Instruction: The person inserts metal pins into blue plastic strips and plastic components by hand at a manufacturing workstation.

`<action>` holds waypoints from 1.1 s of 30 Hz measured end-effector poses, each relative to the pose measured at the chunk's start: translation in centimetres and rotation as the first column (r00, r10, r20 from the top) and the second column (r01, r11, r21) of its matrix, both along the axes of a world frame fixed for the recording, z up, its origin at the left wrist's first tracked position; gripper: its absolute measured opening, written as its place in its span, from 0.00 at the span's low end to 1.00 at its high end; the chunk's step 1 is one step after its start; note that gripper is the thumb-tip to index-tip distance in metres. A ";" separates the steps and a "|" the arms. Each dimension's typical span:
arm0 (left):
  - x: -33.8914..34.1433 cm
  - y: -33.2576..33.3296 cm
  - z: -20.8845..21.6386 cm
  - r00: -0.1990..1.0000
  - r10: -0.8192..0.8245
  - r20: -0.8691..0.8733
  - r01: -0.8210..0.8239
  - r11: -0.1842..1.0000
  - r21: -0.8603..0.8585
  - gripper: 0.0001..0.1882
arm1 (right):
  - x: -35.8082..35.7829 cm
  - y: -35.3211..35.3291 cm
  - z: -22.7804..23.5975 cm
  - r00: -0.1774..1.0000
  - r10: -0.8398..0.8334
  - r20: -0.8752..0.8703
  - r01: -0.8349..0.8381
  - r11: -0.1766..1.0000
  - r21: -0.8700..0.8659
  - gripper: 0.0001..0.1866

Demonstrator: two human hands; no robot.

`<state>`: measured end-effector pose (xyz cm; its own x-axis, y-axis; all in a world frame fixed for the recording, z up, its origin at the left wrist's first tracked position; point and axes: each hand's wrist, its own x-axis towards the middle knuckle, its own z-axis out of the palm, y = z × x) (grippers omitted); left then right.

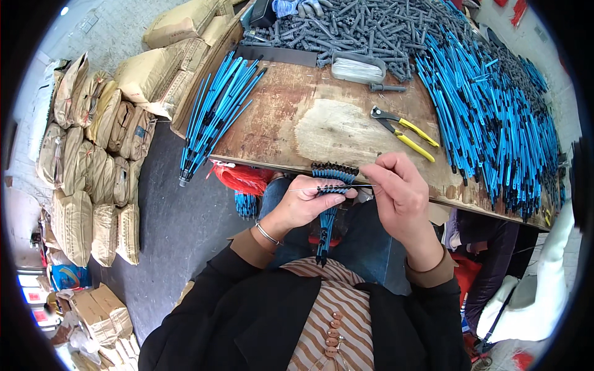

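Observation:
Over my lap, my left hand (306, 201) is closed around a bundle of blue strips (337, 179) with black ends. The strips fan out at the top, and their narrow black-tipped lower ends hang below my fingers. A thin metal wire (364, 185) crosses the bundle sideways and sticks out on both sides. My right hand (401, 195) pinches its right end between thumb and fingertips. Whether the wire passes through the strips or lies across them cannot be made out. On the table beyond my right hand lie end-cutting pliers (405, 133) with yellow handles, jaws pointing left.
A clear tray of thin pins (357, 68) stands before a heap of dark grey plastic parts (365, 28). Blue strips are piled at right (495, 117); another bundle (219, 114) overhangs the worn wooden table's (272, 117) left edge. Brown sacks (74, 226) are stacked left.

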<state>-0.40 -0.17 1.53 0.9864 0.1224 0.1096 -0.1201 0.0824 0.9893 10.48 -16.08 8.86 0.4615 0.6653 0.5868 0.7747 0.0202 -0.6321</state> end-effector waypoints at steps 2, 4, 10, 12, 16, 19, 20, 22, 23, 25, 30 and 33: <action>0.0 0.1 -0.2 0.999 -0.001 0.043 0.000 1.000 0.029 0.12 | -0.2 0.4 0.6 1.000 -0.006 0.031 0.007 1.000 -0.022 0.13; 0.0 0.1 -0.4 0.998 -0.001 0.063 -0.002 0.999 0.044 0.13 | -0.1 0.5 0.6 0.999 -0.007 0.045 0.009 0.999 -0.032 0.14; 0.1 0.1 -0.3 0.998 -0.022 0.065 0.022 1.000 0.006 0.12 | 0.6 0.6 0.3 0.995 0.081 0.060 -0.075 0.994 -0.085 0.17; 0.0 0.1 0.0 0.998 -0.021 0.058 0.021 1.000 0.004 0.12 | 0.4 0.8 0.6 0.995 0.084 0.060 -0.078 0.993 -0.087 0.18; -0.1 0.3 0.2 0.994 -0.010 0.104 0.001 0.996 0.091 0.12 | -0.3 1.2 0.9 0.994 0.084 -0.070 -0.090 0.992 -0.091 0.20; 0.1 0.5 -0.2 0.997 -0.026 0.068 0.021 0.997 0.074 0.12 | 0.2 1.1 0.7 0.995 0.104 0.005 -0.102 0.984 -0.146 0.22; 0.1 0.5 -0.3 0.997 -0.025 0.066 0.020 0.997 0.074 0.12 | 0.4 1.1 0.7 0.995 0.104 0.003 -0.103 0.984 -0.146 0.22; 0.2 0.6 -0.4 0.997 -0.019 0.077 0.014 0.998 0.059 0.12 | 0.7 1.0 0.7 0.990 0.137 -0.021 -0.138 0.975 -0.175 0.22; 0.2 0.6 -0.4 0.996 -0.015 0.083 0.011 0.999 0.050 0.11 | 0.7 1.0 0.7 0.988 0.153 -0.034 -0.157 0.969 -0.190 0.22; 0.1 0.7 -0.5 0.996 -0.017 0.091 0.012 0.999 0.049 0.11 | 0.9 1.0 0.9 0.985 0.169 -0.034 -0.172 0.965 -0.198 0.22; 0.1 0.9 -0.6 0.993 -0.033 0.114 0.026 0.998 0.062 0.10 | 1.2 1.3 1.5 0.977 0.211 0.014 -0.204 0.960 -0.192 0.20; 0.0 1.0 -0.4 0.993 -0.038 0.109 0.029 0.996 0.080 0.10 | 1.3 1.6 2.0 0.974 0.216 0.070 -0.200 0.962 -0.185 0.19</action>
